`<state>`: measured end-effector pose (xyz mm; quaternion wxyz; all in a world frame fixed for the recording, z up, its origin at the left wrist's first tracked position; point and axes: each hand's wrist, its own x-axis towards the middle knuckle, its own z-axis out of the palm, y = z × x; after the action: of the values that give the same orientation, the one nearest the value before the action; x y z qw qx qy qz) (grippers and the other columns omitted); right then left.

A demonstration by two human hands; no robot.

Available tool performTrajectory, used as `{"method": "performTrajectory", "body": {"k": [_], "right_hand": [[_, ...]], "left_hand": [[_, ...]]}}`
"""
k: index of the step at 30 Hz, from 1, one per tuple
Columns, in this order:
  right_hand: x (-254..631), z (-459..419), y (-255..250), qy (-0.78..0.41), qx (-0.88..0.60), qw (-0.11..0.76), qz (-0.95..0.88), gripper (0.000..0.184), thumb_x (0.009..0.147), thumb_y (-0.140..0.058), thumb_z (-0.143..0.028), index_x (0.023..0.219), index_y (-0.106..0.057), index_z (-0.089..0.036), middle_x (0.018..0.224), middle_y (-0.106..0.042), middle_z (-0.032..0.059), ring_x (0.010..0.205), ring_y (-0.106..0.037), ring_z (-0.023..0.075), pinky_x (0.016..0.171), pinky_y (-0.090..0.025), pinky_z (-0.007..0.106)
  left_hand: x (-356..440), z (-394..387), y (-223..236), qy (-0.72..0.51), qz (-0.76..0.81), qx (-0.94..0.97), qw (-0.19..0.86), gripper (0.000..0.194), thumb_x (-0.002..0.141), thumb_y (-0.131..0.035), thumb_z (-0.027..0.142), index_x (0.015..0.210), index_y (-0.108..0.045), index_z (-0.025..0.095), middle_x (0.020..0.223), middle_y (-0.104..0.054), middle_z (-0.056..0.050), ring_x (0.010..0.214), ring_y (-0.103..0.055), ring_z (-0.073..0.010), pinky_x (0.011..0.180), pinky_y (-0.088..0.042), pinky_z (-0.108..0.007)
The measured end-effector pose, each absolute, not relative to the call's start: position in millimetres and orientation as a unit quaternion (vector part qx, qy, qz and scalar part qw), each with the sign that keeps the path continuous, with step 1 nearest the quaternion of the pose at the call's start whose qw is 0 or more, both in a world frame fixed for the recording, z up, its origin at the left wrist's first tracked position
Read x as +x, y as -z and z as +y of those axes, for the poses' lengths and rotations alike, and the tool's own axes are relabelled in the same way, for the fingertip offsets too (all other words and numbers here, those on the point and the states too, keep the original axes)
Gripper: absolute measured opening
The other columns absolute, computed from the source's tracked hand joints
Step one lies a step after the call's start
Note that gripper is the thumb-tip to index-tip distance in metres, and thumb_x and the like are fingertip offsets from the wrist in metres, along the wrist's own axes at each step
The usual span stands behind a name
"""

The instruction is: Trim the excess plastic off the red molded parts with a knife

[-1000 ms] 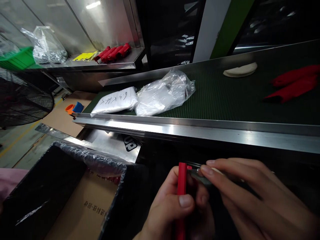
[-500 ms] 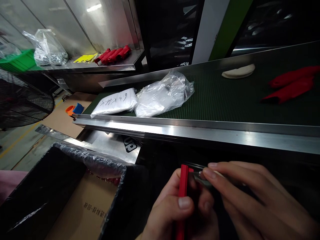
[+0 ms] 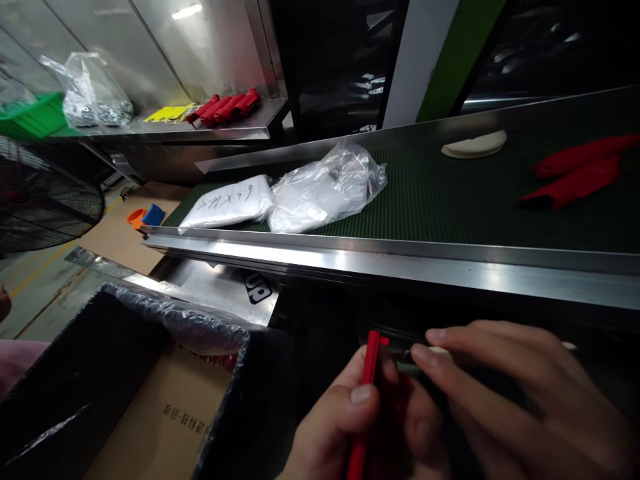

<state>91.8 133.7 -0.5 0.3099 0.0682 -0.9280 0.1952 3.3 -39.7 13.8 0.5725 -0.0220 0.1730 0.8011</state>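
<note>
My left hand [image 3: 345, 427] is closed around a thin red plastic strip [image 3: 367, 393] that stands nearly upright below the conveyor's steel rail. My right hand [image 3: 505, 400] pinches a small dark metal piece [image 3: 407, 355] with a pale end against the top of the red strip. Both hands are low in the head view, in front of a dark space under the belt. The lower end of the red strip runs out of the frame.
A green conveyor belt [image 3: 450, 193] with a steel rail [image 3: 400, 263] carries two plastic bags [image 3: 325, 187], a white pad [image 3: 474, 144] and red parts [image 3: 575, 170]. A bag-lined cardboard box [image 3: 135, 387] sits at lower left. A fan [image 3: 45, 200] and a shelf with red parts [image 3: 225, 107] lie beyond.
The red strip has tilted slightly and dropped a little lower in view. My right hand's fingertips have slid a bit to the right along its top.
</note>
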Motion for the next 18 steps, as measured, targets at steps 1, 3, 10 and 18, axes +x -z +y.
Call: {"method": "performTrajectory", "body": {"k": [1, 3, 10, 18], "right_hand": [[92.0, 131.8, 0.1, -0.193, 0.074, 0.307, -0.929, 0.056, 0.091, -0.051, -0.010, 0.144, -0.049, -0.030, 0.126, -0.056, 0.0065, 0.114, -0.053, 0.0257, 0.089, -0.044, 0.041], [91.6, 127.8, -1.0, -0.188, 0.093, 0.293, -0.933, 0.051, 0.093, -0.049, -0.012, 0.142, -0.051, -0.023, 0.128, -0.054, 0.0110, 0.116, -0.051, 0.0290, 0.091, -0.042, 0.046], [90.4, 122.5, -4.1, -0.179, 0.070, 0.292, -0.937, 0.038, 0.094, -0.048, -0.015, 0.131, -0.059, -0.018, 0.125, -0.053, 0.0137, 0.113, -0.051, 0.0314, 0.091, -0.041, 0.050], [93.7, 129.9, 8.1, -0.131, 0.069, 0.307, -0.940, 0.049, 0.094, -0.052, -0.019, 0.142, -0.053, -0.025, 0.121, -0.058, 0.0115, 0.110, -0.052, 0.0336, 0.090, -0.039, 0.051]], "left_hand": [[3.0, -39.4, -15.1, -0.801, 0.175, -0.029, 0.572, 0.026, 0.086, -0.064, 0.040, 0.098, -0.057, 0.018, 0.077, -0.052, -0.003, 0.064, -0.047, -0.0103, 0.058, -0.036, -0.017], [3.5, -38.8, -17.2, -0.800, 0.172, -0.038, 0.573, 0.025, 0.085, -0.064, 0.040, 0.096, -0.057, 0.019, 0.075, -0.052, -0.003, 0.066, -0.048, -0.0119, 0.062, -0.037, -0.019], [16.2, -31.4, -6.5, -0.820, 0.170, -0.056, 0.544, 0.032, 0.080, -0.067, 0.047, 0.093, -0.056, 0.020, 0.071, -0.048, -0.002, 0.063, -0.046, -0.0131, 0.057, -0.035, -0.022], [19.6, -32.8, -4.9, -0.807, 0.098, -0.097, 0.574, 0.028, 0.084, -0.067, 0.045, 0.097, -0.062, 0.021, 0.067, -0.046, 0.000, 0.053, -0.039, -0.0095, 0.047, -0.027, -0.015]]}}
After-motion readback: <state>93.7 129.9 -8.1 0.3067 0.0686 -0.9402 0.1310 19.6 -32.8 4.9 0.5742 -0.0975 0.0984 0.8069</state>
